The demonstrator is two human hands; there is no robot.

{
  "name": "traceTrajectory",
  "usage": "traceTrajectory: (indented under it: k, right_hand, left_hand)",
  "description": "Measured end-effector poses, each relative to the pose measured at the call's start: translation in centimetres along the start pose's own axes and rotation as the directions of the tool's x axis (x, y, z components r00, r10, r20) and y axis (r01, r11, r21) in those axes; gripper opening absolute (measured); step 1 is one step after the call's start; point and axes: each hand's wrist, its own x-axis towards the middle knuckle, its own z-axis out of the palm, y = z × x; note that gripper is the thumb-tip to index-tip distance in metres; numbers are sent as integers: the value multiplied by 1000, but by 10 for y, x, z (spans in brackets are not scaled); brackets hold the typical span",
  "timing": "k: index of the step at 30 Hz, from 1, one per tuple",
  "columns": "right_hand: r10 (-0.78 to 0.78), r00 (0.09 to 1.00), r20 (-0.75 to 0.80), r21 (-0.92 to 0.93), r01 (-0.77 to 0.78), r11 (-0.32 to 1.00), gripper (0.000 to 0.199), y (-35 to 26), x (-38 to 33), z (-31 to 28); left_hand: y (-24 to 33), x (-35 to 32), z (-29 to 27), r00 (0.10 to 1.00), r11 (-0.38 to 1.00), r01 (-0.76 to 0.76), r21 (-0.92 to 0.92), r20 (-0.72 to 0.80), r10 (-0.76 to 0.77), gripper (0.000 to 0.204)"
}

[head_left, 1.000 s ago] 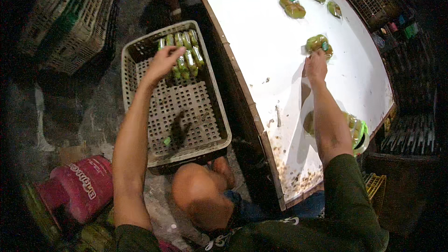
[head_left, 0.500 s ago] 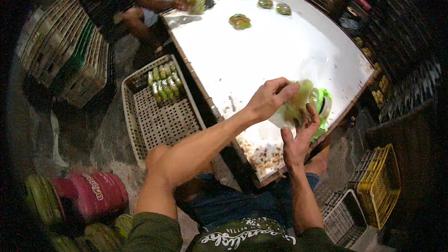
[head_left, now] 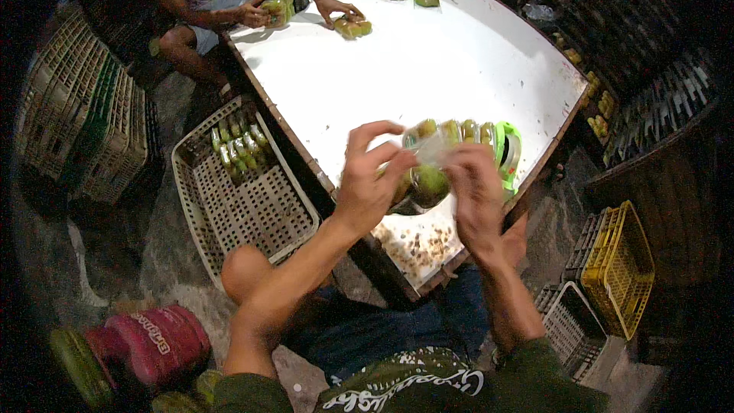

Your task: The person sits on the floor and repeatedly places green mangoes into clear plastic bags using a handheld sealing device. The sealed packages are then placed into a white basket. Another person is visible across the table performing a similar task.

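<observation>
Wrapped fruit (head_left: 430, 185) is held over the white surface (head_left: 405, 69) by the left hand (head_left: 367, 176) and right hand (head_left: 475, 187), each grip pinched on clear wrap (head_left: 433, 150)

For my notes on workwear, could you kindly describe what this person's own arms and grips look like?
Both forearms are bare below short, dark green sleeves, which match the shirt with its pale lettering. The left grip and right grip are bare human hands: no gloves, watch or bracelet can be seen. Motion blur hides finer detail.
</observation>
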Motion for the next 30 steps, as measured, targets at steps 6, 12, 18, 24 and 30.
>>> traceTrajectory:
  k: [6, 12, 18, 24, 30]
  right_hand:
    - [103, 993, -61, 155, -93, 984, 10, -29, 8, 12]
    - [358, 932, 51, 634, -307, 710, 10, -38, 24, 51]
    - [314, 947, 69, 704, -269, 657, 11, -51, 14, 49]
    - [409, 894, 182, 740, -399, 542, 17, -62, 17, 51]
    - [278, 942, -191, 324, -207, 923, 34, -54, 15, 54]
  left_hand:
    - [8, -10, -33, 950, 974, 101, -201, -272, -154, 31]
    - [-13, -2, -34, 912, 923, 231, -308, -261, -316, 24]
    - [-19, -15, -37, 915, 921, 256, -294, -234, -329, 22]
    - [-18, -18, -22, 842, 969, -187, -164, -535, 72, 43]
    - [12, -19, -16, 881, 746, 356, -562, -65, -469, 17]
